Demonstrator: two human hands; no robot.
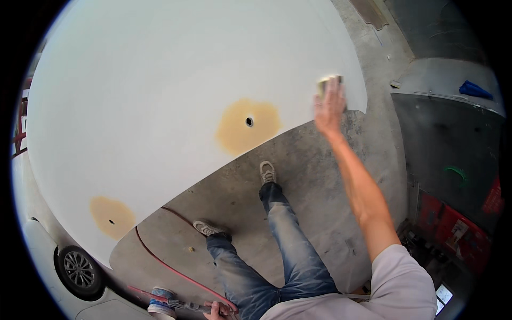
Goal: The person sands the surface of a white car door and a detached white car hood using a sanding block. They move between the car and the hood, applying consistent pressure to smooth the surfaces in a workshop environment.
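A large white panel [176, 69] with a curved near edge spreads in front of me. It has two tan patches, one [234, 128] near the middle and one [106, 208] at the lower left, each around a small dark hole. My right hand [330, 106] lies flat, fingers together, over a small yellow-and-dark sanding block [322, 84] at the panel's right end. That hand is slightly blurred, and its palm covers part of the block. Low at my side, my left hand [216, 311] is closed around an air blow gun [184, 305], its fingers partly cut off by the lower edge.
A red hose [165, 264] runs across the concrete floor [213, 186] by my shoes. A bucket [161, 298] stands at the lower left, near a car wheel [80, 269]. Dark panels [448, 144], a blue item [474, 89] and red boxes [458, 234] lie to the right.
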